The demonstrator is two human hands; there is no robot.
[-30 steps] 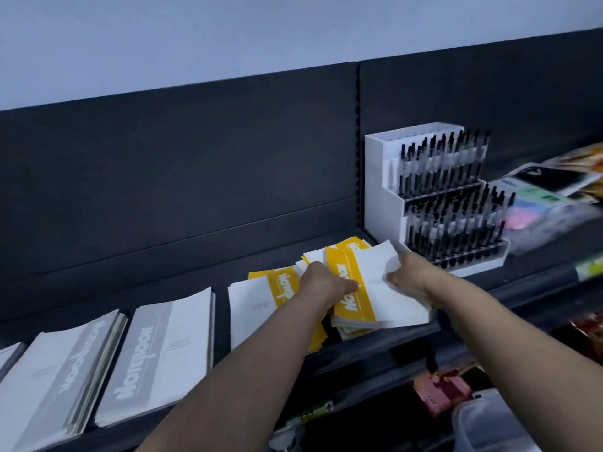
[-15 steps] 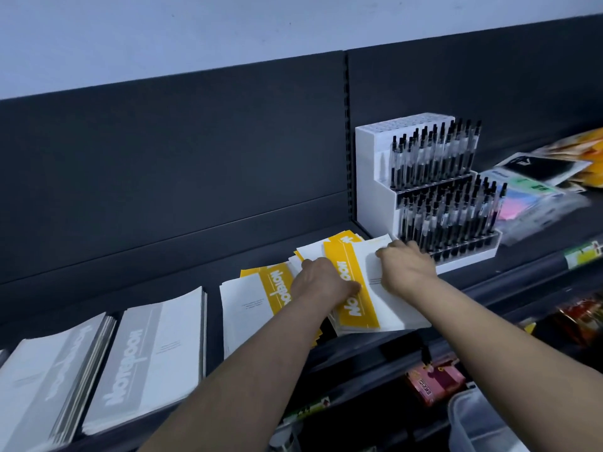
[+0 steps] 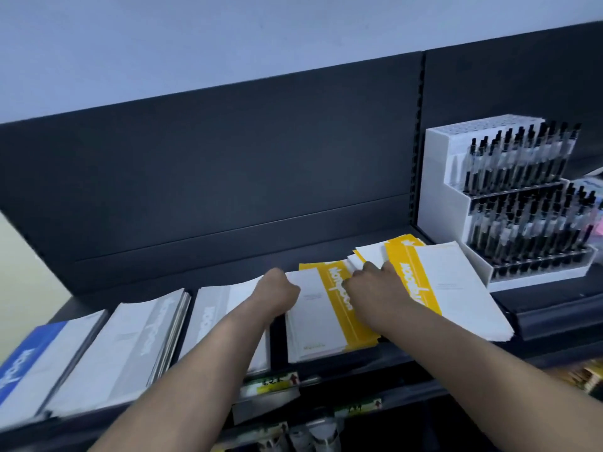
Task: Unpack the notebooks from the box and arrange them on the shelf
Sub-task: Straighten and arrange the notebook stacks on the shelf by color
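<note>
While both press down, left hand [image 3: 281, 293] and right hand [image 3: 378, 285] flank yellow notebook stack [image 3: 329, 316].

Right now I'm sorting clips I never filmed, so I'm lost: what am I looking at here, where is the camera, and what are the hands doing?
No machine here: a person's two bare hands, filmed by a camera worn on their head, looking down at a dark shop shelf. The left hand and right hand both rest on stacks of yellow-banded notebooks; whether either grips one is unclear. Further left lie grey notebook stacks and a blue one. On the right stands a white pen display.
</note>
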